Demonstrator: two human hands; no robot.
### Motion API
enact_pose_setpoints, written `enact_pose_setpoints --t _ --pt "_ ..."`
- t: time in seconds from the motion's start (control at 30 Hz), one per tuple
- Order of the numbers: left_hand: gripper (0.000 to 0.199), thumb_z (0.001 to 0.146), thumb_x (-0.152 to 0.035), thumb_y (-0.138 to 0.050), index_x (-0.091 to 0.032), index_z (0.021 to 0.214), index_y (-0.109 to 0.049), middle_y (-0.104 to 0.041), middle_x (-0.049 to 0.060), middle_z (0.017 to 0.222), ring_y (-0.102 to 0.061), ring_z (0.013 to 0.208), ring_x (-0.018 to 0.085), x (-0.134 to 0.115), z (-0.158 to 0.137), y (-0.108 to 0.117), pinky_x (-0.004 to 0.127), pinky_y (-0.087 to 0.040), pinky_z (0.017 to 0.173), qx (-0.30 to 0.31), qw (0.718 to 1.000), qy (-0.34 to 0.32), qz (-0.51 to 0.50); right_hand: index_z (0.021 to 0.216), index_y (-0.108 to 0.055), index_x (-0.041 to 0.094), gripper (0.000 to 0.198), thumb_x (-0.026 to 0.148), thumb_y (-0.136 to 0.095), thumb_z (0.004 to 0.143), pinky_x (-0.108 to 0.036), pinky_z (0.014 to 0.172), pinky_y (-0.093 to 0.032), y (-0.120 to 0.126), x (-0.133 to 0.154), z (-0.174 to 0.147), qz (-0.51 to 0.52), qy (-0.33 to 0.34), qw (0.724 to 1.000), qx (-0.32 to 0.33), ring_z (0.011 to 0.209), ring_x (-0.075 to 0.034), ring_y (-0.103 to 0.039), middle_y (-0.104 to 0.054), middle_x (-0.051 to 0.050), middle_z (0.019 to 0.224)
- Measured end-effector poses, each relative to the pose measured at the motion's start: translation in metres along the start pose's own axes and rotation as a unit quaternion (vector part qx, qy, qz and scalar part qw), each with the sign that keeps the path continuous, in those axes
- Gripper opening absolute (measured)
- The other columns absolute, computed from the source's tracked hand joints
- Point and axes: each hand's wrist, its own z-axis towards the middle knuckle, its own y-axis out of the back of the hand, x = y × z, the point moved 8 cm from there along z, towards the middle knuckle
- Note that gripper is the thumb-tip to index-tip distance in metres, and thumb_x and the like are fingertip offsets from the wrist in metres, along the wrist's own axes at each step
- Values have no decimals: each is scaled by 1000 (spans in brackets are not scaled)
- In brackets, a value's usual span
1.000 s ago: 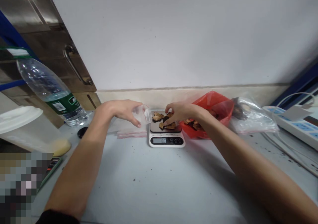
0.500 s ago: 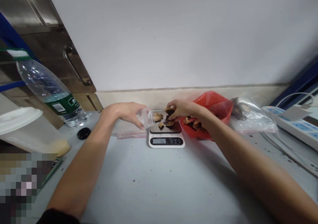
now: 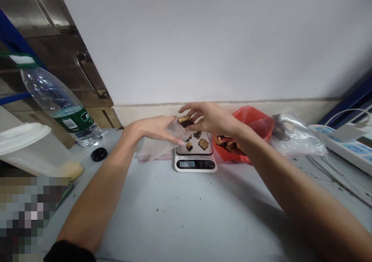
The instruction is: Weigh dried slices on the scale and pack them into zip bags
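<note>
My left hand [image 3: 158,127] is closed on a clear plastic bag [image 3: 175,130], its mouth turned right over the edge of a small white digital scale [image 3: 196,169]. My right hand [image 3: 207,116] pinches a brown dried slice [image 3: 185,121] at the bag's mouth, above the scale. Whether the slice is partly inside the bag I cannot tell. Several curled dried pieces lie on the scale's plate, among them a flat piece [image 3: 203,143] and a small rolled piece [image 3: 189,146]. A red plastic bag [image 3: 252,118] of similar dried pieces [image 3: 229,145] stands right of the scale, partly behind my right forearm.
Flat clear bags [image 3: 151,149] lie left of the scale. Further left are a water bottle [image 3: 71,118], a black cap [image 3: 99,154] and a white-lidded container [image 3: 37,153]. At right lie a filled clear bag [image 3: 299,136], a power strip [image 3: 348,145] and cables. A wall rises behind.
My right hand has lifted dried pieces off the scale and moved left and up to the clear bag's mouth. Fewer pieces lie on the plate. The clear bag is tilted upward more.
</note>
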Motion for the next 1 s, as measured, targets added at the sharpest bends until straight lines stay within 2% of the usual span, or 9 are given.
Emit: enact_pose_setpoints --t 0.1,0.2,0.33,0.4,0.5,0.6,0.8,0.9,1.0 --pt "95 69 -82 -62 -27 144 -44 -59 10 141 -58 120 34 3 -2 4 37 -45 93 -16 1000 11 -8 125 -64 19 52 10 -76 74 -35 83 -61 3 0 0 63 14 998 -13 97 -23 -73 -76 -9 104" --pt "94 71 -81 -61 -30 147 -40 -62 8 137 -59 117 33 5 -4 5 36 -46 90 -7 1000 21 -11 116 -67 18 42 13 -77 75 -37 83 -61 8 -5 0 91 14 996 -19 96 -23 -73 -76 -11 103" --pt "95 72 -80 -59 -30 150 -36 -58 8 143 -56 123 32 7 -8 9 36 -44 95 -6 1000 25 -14 109 -69 15 25 19 -70 84 -34 81 -60 11 -19 0 22 -46 999 -5 92 -22 -73 -76 -11 101" --pt "98 71 -80 -61 -28 150 -36 -53 9 149 -53 127 32 9 -11 11 38 -43 100 -14 999 31 -10 114 -70 17 33 20 -71 82 -33 83 -58 4 -31 -1 -70 -90 992 53 99 -24 -72 -75 -12 109" --pt "99 69 -79 -62 -28 150 -38 -51 9 151 -51 129 32 13 -14 13 39 -41 103 -20 999 40 -6 125 -70 24 57 18 -79 69 -32 84 -55 -17 -47 -7 -177 -120 958 190 109 -28 -69 -72 -9 123" --pt "97 70 -78 -62 -28 149 -38 -54 10 147 -53 127 33 15 -14 12 40 -43 103 -19 999 42 -5 121 -72 26 55 12 -74 68 -29 76 -54 -28 -57 -9 -211 -119 941 238 103 -27 -70 -74 -6 118" --pt "99 68 -77 -64 -26 148 -40 -56 11 144 -55 124 32 14 -9 7 42 -43 103 -7 999 41 -1 102 -76 23 43 2 -62 68 -25 67 -51 -31 -64 -4 -185 -120 946 239 85 -20 -71 -78 -3 94" --pt "96 68 -76 -65 -28 148 -42 -60 10 139 -57 121 32 11 -7 3 41 -44 101 5 999 36 -3 89 -76 18 21 11 -66 72 -27 68 -50 -20 -60 2 -184 -102 961 177 78 -19 -69 -76 -5 87" --pt "90 69 -73 -66 -32 146 -44 -65 7 133 -60 117 31 8 -5 -1 40 -46 97 21 999 24 -6 83 -73 17 9 18 -67 75 -27 69 -51 -9 -47 4 -119 -78 984 107 75 -18 -67 -74 -4 82"
